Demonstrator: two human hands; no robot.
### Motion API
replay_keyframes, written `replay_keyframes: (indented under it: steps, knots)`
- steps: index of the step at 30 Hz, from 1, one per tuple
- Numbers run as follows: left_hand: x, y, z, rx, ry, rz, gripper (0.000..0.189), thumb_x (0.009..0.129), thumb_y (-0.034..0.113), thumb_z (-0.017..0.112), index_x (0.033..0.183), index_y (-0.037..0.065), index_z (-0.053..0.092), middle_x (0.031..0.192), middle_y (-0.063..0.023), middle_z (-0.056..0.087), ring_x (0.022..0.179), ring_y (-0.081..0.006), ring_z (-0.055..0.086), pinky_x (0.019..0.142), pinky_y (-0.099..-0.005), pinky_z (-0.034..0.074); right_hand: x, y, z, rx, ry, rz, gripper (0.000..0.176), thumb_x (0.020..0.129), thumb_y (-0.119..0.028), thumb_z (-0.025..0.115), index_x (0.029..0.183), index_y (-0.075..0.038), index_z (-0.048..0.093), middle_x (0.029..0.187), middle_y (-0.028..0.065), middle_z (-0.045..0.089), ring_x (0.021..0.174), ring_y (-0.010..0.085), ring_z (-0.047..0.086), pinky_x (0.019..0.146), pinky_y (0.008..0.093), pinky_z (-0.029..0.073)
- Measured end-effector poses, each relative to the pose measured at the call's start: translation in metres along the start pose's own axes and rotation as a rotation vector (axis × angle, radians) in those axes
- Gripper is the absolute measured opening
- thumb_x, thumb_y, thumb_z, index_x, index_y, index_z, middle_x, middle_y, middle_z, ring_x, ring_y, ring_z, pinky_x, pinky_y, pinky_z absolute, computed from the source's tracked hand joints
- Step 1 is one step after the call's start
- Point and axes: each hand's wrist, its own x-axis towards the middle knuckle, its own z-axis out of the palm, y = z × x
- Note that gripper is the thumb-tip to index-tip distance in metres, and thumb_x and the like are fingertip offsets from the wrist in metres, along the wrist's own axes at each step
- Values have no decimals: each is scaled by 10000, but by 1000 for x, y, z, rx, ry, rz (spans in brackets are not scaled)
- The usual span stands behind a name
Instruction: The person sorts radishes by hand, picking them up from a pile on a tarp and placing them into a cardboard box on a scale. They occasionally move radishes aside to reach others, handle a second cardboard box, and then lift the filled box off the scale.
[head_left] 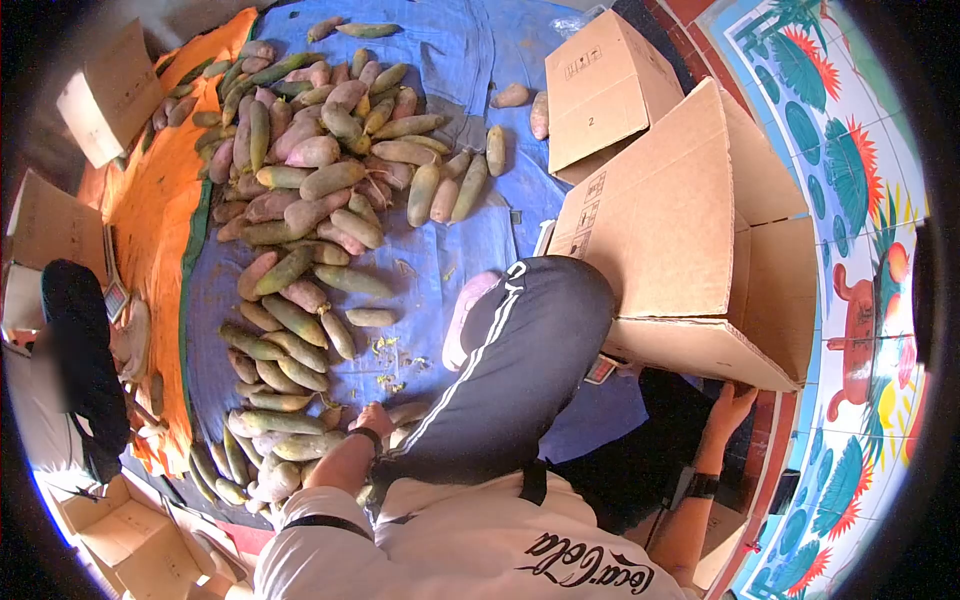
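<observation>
A long pile of green and pinkish radishes (300,213) lies on the blue tarp (455,255) to my left. Beside its near end is my left hand (372,420), close by a few radishes next to my thigh; its fingers are foreshortened, so I cannot tell whether they grip one. On my right a large open cardboard box (655,220) stands tilted, its flaps spread. My right hand (732,408) is closed at the box's lower near edge, part of the fingers hidden behind the cardboard. A scale's display (601,370) shows beneath the box, by my knee.
Another cardboard box (605,90) stands beyond the large one, with two loose radishes near it. An orange tarp (150,215) borders the blue one. At far left sits a person in dark trousers (85,370) among more boxes (125,535). A painted tile wall (850,300) runs along the right.
</observation>
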Motion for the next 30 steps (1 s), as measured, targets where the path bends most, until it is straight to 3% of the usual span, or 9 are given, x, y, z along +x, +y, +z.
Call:
replay_keyframes:
  steps: [5,11,13,15,17,21,25,26,30]
  knots:
    - [-2,4,-19,-128,-125,-6,811,687,399,691,1313,42,318,1177,-198,557,1051,-359,566,894,-427,451,-1,-4,2,22,13,14,570,787,52,504,1318,74,297,1256,233,465,1151,314,476,984,362,366]
    - [-20,19,-70,-128,-258,215,639,763,567,537,961,-34,630,1059,-220,610,989,-338,594,840,-418,467,-4,-2,3,57,10,37,565,794,42,499,1319,81,291,1271,232,448,1171,316,454,999,361,347]
    - [-30,28,-80,-78,-15,277,643,751,569,553,986,-25,630,1064,-227,609,988,-344,595,842,-421,466,-3,11,6,125,11,-26,563,801,28,501,1320,83,288,1269,231,448,1164,311,459,998,358,345]
    - [-43,36,-101,-89,-1,218,656,740,579,562,998,-20,630,1052,-221,614,997,-343,592,851,-419,462,-5,4,6,73,23,-12,563,804,19,505,1320,83,290,1268,230,449,1158,307,465,994,357,348]
    - [-27,32,-102,-86,161,228,662,726,640,573,820,-10,662,803,-201,655,778,-329,648,696,-431,488,-6,-7,6,23,32,2,562,807,9,509,1319,82,291,1266,230,450,1151,303,471,990,355,351]
    - [-44,30,-139,-363,320,206,629,761,599,580,863,-22,613,715,-135,648,689,-262,645,640,-396,491,-7,-3,10,157,33,29,547,816,-14,514,1312,80,304,1232,226,473,1112,294,497,954,353,380]
    - [-59,39,-175,-704,441,302,609,790,537,552,921,-57,598,920,-258,620,915,-379,592,799,-417,454,-8,-13,12,212,39,30,520,819,-19,505,1295,79,321,1180,211,503,1063,281,519,917,353,405]
    - [-91,55,-193,-572,711,377,557,819,485,542,920,-61,583,898,-284,602,885,-408,578,781,-432,446,-8,-12,13,225,47,34,520,819,-19,505,1295,79,321,1180,211,503,1063,281,519,917,353,405]
    - [-132,86,-236,-767,864,553,427,863,358,529,930,-63,558,838,-268,599,800,-403,574,731,-434,449,-10,-18,13,245,31,87,518,811,-4,498,1295,70,327,1168,206,511,1047,281,529,915,347,402]
